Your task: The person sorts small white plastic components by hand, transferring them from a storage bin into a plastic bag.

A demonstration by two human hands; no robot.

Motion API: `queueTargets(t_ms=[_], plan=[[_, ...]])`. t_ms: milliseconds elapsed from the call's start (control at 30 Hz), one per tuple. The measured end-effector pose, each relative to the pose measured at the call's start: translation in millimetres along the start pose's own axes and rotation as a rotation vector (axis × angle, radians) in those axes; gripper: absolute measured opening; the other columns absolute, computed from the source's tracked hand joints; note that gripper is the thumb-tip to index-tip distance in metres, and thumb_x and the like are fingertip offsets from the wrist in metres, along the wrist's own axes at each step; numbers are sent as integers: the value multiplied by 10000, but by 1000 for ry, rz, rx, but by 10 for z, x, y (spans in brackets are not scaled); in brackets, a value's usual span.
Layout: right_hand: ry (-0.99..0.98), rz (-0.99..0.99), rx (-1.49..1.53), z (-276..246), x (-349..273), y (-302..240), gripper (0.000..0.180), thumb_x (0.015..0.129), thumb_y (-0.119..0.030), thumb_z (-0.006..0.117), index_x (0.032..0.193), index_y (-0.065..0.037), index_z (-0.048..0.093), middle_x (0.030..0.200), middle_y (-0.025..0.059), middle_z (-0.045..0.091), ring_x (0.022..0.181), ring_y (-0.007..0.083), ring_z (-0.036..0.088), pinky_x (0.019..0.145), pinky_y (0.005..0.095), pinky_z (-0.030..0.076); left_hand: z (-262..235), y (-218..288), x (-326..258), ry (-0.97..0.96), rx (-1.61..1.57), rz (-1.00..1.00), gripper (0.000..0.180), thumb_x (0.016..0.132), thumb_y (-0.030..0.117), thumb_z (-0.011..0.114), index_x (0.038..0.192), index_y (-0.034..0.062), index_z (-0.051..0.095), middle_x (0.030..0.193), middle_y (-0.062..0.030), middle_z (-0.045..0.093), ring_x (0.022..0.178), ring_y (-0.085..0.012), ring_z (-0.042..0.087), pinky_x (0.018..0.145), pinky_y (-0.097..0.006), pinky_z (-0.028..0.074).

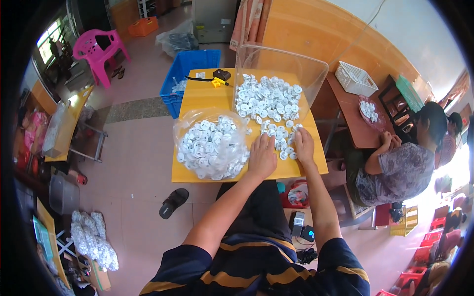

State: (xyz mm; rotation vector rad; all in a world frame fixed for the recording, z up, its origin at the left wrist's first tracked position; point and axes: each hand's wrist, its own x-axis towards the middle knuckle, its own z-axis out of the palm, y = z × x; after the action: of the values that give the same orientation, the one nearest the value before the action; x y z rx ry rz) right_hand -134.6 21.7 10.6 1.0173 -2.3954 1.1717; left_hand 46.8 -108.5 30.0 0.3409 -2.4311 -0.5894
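Note:
Small white round plastic parts (282,135) lie loose near the front of a yellow tabletop (306,170), between my two hands. My left hand (263,157) rests at the left side of this small heap, fingers stretched forward and touching its edge. At the heap's right side is my right hand (304,146), its fingers also extended beside the parts. Neither hand is closed around a part that I can see. Just left of my left hand, a clear plastic bag (197,118) bulges with more such parts. Behind the heap, a larger pile (266,96) spills from a clear open-fronted bin (316,74).
A black-and-yellow tool (220,82) lies at the table's far left, by a blue crate (210,58). A person (400,170) sits at a brown table (353,111) on the right. A black slipper (174,202) and filled bags (94,237) are on the floor.

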Motion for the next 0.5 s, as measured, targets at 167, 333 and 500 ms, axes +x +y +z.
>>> queueTargets(t_ms=[167, 333, 500], plan=[[-30, -30, 116, 68, -8, -213, 456, 1065, -336, 486, 1296, 26, 640, 1276, 230, 674, 1200, 400, 626, 1042, 455, 474, -3, -12, 15, 0, 5, 15, 631, 831, 139, 699, 1416, -20, 524, 1457, -266, 486, 1359, -451, 442, 1145, -542, 355], [82, 128, 219, -35, -109, -273, 405, 1065, -274, 502, 1292, 35, 633, 1290, 220, 658, 1205, 357, 631, 1054, 422, 475, -16, -43, 30, -32, 1, -2, 635, 839, 127, 691, 1429, -18, 510, 1472, -269, 475, 1384, -454, 428, 1175, -538, 335], [-19, 204, 262, -243, -293, -321, 310, 983, -146, 642, 1263, -15, 654, 1244, 183, 669, 1200, 300, 637, 1036, 385, 489, -33, -48, 31, -59, -6, -26, 624, 840, 132, 704, 1424, 11, 522, 1490, -253, 458, 1406, -450, 404, 1192, -529, 311]])
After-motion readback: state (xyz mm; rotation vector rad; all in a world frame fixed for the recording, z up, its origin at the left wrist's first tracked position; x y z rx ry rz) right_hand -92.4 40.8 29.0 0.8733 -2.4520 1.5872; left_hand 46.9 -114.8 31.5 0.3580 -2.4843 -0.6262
